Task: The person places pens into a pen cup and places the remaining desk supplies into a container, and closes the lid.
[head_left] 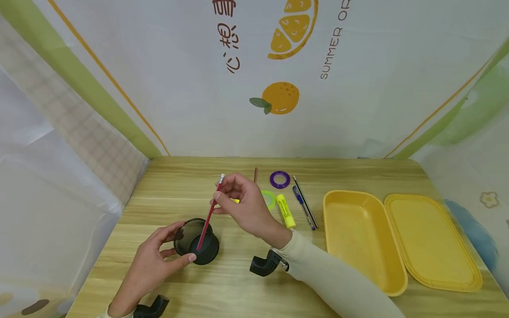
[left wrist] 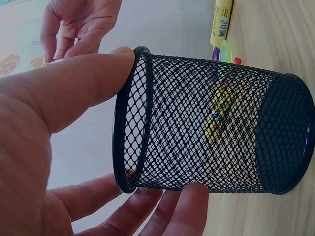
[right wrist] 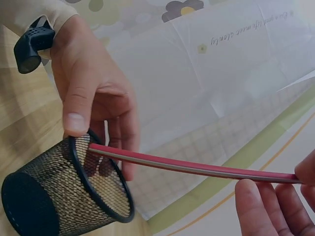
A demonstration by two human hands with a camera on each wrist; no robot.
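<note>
1. Mesh cup (head_left: pixel 210 252), black: over the left part of the worktop (head_left: pixel 238 296); your left hand (head_left: pixel 153 260) clamped on it, thumb at the rim, fingers round the side.
2. Red pencil (head_left: pixel 209 216): slanted, lower end at the cup's mouth; your right hand (head_left: pixel 246 206) has its fingers pinched on it near the metal-capped upper end.
3. Step in hand, as judged: feeding the pencil into the cup.
4. Next move, as judged: lower the pencil inside the rim, then part your right fingers.
5. Glue stick (head_left: pixel 285 211), blue pen (head_left: pixel 304 207): lying well apart from the cup.
</note>
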